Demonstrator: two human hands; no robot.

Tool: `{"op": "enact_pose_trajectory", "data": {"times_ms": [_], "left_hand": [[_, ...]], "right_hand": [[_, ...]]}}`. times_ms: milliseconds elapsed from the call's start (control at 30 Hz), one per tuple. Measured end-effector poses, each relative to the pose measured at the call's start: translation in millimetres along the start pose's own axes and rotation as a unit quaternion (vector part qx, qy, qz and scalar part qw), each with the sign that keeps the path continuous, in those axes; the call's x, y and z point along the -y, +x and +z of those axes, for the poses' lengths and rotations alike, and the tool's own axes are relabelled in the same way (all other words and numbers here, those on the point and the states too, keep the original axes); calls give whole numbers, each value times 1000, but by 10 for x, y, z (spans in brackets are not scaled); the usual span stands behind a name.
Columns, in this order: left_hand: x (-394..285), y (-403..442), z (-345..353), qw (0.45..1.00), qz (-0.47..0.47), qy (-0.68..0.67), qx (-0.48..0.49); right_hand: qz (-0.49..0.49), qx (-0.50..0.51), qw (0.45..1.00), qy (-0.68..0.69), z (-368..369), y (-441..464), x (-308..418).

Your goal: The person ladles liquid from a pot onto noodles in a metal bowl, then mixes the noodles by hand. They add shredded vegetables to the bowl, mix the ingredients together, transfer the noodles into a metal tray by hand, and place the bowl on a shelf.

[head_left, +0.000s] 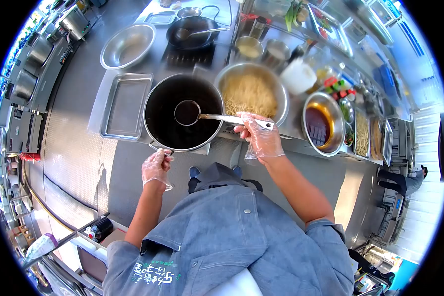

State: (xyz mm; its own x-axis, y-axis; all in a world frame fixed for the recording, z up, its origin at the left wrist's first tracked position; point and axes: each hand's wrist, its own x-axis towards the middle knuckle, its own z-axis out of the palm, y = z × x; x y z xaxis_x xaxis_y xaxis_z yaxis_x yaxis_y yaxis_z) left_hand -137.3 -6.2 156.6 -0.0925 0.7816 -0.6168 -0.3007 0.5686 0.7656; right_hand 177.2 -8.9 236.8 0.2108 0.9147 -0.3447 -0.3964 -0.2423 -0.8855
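Observation:
My right hand [260,138], in a clear plastic glove, is closed round the white handle of a ladle [214,117]. The ladle's round bowl is over the inside of a large dark pot [158,121] and looks dark within; how deep the pot's contents go I cannot tell. My left hand [157,168], also gloved, has its fingers closed on the pot's handle at the near left rim. Just right of the pot, a wide metal bowl [285,93] holds pale noodle-like strands [249,93], close behind my right hand.
An empty-looking metal tray [128,106] lies left of the pot, with a silver basin [128,47] behind it. A black wok [192,32] with a ladle stands farther back. At right is a bowl of brown sauce [316,126]. A person [409,182] is at far right.

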Motion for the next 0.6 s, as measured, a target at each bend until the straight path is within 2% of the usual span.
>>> {"op": "enact_pose_trajectory", "data": {"times_ms": [133,300,367,433,500,600], "left_hand": [[258,-15,-22,998,18,-58,-29],[256,-15,-28,998,22,-47,-20],[170,-148,-2,996,-5,-67,-52],[414,13,-243,992,20,-99,-75],[596,121,-508,981,-6,-118,-153],[1125,349,-1049,972,-47,-96,-208]], "right_hand": [[-12,20,999,-30,-82,18,-77],[3,29,999,-46,-152,98,-15],[6,35,999,-35,-144,79,-40],[10,28,999,-22,-146,65,-28],[4,30,999,-19,-165,56,20],[-14,34,999,-5,-214,53,132]]}}
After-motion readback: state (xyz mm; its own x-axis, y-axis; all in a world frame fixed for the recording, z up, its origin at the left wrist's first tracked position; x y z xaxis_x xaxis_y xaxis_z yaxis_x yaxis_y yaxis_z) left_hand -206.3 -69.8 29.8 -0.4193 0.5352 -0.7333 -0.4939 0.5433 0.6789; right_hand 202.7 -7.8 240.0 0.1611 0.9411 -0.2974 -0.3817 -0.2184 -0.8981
